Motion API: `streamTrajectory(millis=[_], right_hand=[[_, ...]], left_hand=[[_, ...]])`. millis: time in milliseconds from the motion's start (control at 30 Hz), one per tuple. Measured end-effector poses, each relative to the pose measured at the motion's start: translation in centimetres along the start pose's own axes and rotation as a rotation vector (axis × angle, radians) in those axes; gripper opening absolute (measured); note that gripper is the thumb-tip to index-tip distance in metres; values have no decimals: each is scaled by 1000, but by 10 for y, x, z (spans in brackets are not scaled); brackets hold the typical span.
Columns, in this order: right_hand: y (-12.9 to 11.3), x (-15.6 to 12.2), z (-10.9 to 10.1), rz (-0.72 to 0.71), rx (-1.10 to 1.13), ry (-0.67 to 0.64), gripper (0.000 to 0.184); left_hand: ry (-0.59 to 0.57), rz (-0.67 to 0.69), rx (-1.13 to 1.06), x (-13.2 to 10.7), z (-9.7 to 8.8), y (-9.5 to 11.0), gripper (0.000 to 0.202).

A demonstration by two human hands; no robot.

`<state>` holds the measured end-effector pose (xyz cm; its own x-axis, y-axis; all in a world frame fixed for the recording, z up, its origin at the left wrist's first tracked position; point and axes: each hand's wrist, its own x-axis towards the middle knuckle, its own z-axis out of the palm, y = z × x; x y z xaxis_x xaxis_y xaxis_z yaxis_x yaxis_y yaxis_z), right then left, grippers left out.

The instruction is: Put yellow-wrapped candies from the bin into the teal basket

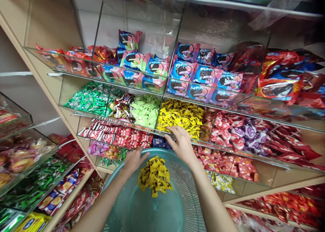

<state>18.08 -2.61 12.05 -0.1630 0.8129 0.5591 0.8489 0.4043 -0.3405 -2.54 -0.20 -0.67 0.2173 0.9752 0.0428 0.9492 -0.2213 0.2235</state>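
Observation:
A green plastic basket (188,194) with perforated walls sits below the shelves, and a heap of small yellow wrapped candies (154,176) lies on its bottom. My left hand (134,161) is at the far left rim, its thumb on the inner side and its fingers over the rim, partly hidden. At the front edge of a glass bin of yellow candies (179,118) is my right hand (180,143). Its fingers are apart and reach over the glass edge, with nothing seen in them.
Green-wrapped candies (88,98) and pale green packets (144,110) fill bins to the left. Red and purple candies (238,130) are on the right. Cookie packs (186,71) line the shelf above. Red packets (127,137) lie below. Another shelf unit (27,188) stands at the left.

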Motion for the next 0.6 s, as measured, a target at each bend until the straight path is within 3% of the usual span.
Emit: streamTrajectory(millis=[333,500,600], right_hand=[[0,-2,0,-18,255,264,22],[-11,-6,-8,10,293,275,23],[-20,-8,-11,10,349,213,22]], left_hand=[[-18,-26,3,-1,-2,2,60],[-25,-26,21,-1,-4,2,57],[-21,-17,22,-1,-4,3,56]])
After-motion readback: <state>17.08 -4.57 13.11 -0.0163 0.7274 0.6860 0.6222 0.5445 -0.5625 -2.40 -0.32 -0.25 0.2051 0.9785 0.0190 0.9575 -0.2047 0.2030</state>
